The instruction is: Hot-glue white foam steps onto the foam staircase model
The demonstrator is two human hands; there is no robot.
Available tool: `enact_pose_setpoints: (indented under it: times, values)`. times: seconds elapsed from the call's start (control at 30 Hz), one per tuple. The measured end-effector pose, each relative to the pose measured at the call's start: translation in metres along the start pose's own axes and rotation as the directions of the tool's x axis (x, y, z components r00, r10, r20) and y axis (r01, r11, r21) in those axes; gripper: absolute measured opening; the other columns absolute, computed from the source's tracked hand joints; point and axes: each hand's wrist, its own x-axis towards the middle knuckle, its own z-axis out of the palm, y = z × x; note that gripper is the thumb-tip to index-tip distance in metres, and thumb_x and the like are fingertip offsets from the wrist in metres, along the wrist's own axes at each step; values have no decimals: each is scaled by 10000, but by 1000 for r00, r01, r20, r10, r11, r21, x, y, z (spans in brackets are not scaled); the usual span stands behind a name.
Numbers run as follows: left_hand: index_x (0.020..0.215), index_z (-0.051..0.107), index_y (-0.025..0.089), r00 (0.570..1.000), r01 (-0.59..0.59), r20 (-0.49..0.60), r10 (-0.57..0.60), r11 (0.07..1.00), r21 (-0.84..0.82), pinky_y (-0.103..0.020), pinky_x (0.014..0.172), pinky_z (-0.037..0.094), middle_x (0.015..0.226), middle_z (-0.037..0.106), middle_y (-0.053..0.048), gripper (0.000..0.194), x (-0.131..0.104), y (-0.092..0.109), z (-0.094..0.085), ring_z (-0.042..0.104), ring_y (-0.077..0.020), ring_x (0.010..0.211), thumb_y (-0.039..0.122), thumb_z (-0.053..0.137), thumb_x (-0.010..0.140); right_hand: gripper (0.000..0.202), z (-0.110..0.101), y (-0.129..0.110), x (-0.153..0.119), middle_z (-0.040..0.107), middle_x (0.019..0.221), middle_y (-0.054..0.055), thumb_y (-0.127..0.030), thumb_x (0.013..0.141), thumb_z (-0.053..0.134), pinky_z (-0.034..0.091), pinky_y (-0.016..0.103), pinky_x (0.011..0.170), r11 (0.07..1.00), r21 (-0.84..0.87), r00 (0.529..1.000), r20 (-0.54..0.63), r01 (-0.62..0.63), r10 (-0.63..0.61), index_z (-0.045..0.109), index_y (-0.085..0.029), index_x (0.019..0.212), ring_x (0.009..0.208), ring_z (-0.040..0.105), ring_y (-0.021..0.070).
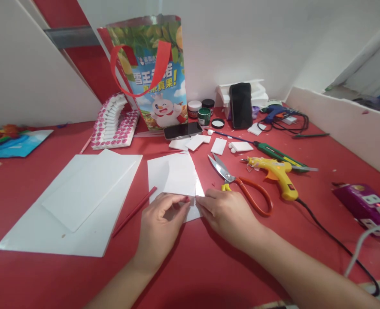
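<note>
White sheets (179, 174) lie at the middle of the red table, overlapping one another. My left hand (162, 225) is at their near edge, its thumb and index finger pinched together around something small and dark red at the fingertips. Beside it, my right hand (226, 216) has its fingers pressed together on the sheets' right near corner; what they hold, if anything, is hidden. A thin red stick (135, 211) rests left of my left hand. Open-bladed scissors (231, 177) with orange handles lie beyond my right hand.
Large white boards (70, 197) lie at left. At right are a yellow glue gun (278, 171) with a black cord, a green tool (278, 155) and a purple pack (363, 206). Behind stand a colourful bag (157, 81), paint jars (204, 116) and a phone (240, 105).
</note>
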Motion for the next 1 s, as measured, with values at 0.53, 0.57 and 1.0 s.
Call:
enact_pose_setpoints:
  times: [0.53, 0.57, 1.0]
  values:
    - [852, 729, 234, 1000, 12, -8, -12, 1000, 12, -232, 710, 551, 825, 754, 20, 16, 0, 0, -1, 689, -133, 735, 220, 724, 853, 240, -2, -1, 0, 605, 706, 13, -207, 981, 529, 175, 298, 523, 999, 15, 999, 40, -33, 32, 732, -190, 853, 530, 338, 122]
    - [855, 728, 232, 1000, 12, -8, -12, 1000, 14, -239, 713, 552, 828, 753, 16, 14, 0, -1, -1, 689, -137, 738, 220, 721, 855, 243, -2, -1, 0, 606, 708, 14, -211, 984, 527, 175, 298, 524, 999, 14, 998, 46, -37, 36, 733, -191, 858, 532, 341, 121]
    - [851, 724, 228, 1000, 17, -15, -16, 999, 33, -279, 716, 558, 814, 749, 2, 16, -1, 0, -2, 680, -155, 724, 231, 710, 857, 265, -2, 0, -1, 598, 692, 14, -204, 988, 526, 180, 298, 523, 999, 21, 1000, 12, -23, 23, 721, -173, 811, 518, 345, 112]
